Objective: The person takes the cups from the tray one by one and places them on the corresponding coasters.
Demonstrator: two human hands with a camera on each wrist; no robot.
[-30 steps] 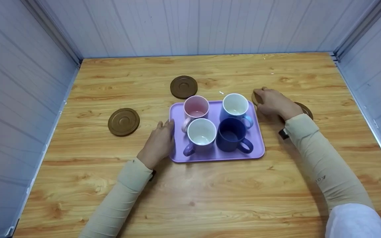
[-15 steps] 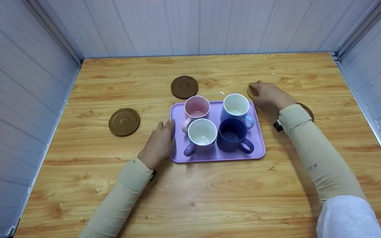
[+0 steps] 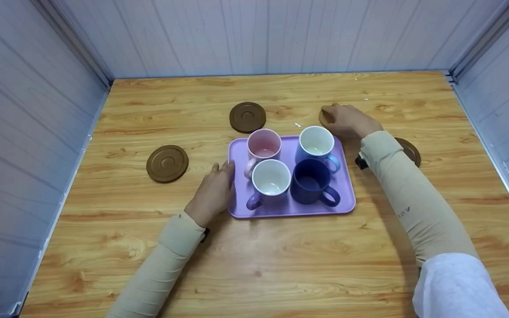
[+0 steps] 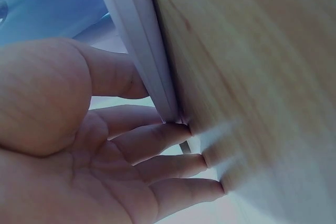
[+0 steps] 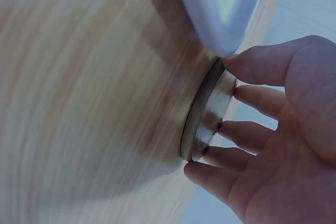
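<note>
In the head view, my left hand [image 3: 211,190] rests at the left edge of a lilac tray [image 3: 241,211]. Its thumb touches the tray wall and its straight fingers reach the tabletop in the left wrist view. On the tray stand a pink mug [image 3: 264,143], a light blue mug [image 3: 316,140], a purple-handled mug with white inside [image 3: 271,177] and a dark blue mug [image 3: 311,181]. Beyond the tray's back right corner, my right hand [image 3: 351,121] has its fingertips on a round brown coaster [image 5: 210,108], lying flat and partly hidden.
One brown coaster [image 3: 167,163] lies left of the tray, and another coaster [image 3: 247,117] is behind it. A third coaster [image 3: 408,152] sits at the right, partly covered by the right sleeve. Pale panel walls [image 3: 245,35] border the wooden table [image 3: 254,265].
My right hand has slid its coaster leftward and slightly away, toward the space behind the tray's right corner. The left hand, tray and mugs stay in place.
</note>
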